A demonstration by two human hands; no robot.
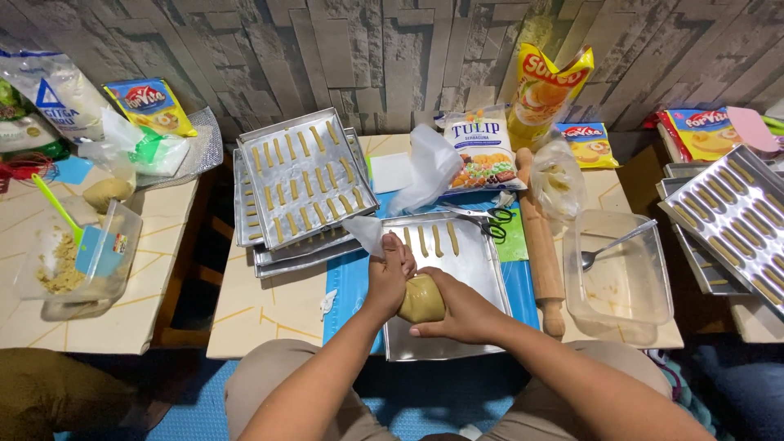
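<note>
Tan dough fills the piping bag (421, 297), which both hands grip over the near tray (482, 269). The right hand (461, 309) wraps its fingers around the bulging lower part, and the left hand (389, 269) is closed tight on the twisted top. On that tray lie three short dough strips (437, 239) side by side near its far edge. A blue mat (349, 282) shows under the tray. Right of it a rolling pin (542, 245) lies lengthwise, with scissors (482, 217) just beyond the tray's far corner and a clear tub (622, 273) holding a fork (614, 244) further right. Farther back and to the left, a stack of trays (302, 184) carries rows of piped strips. Flour packets (482, 151) lean by the stone wall (343, 49).
</note>
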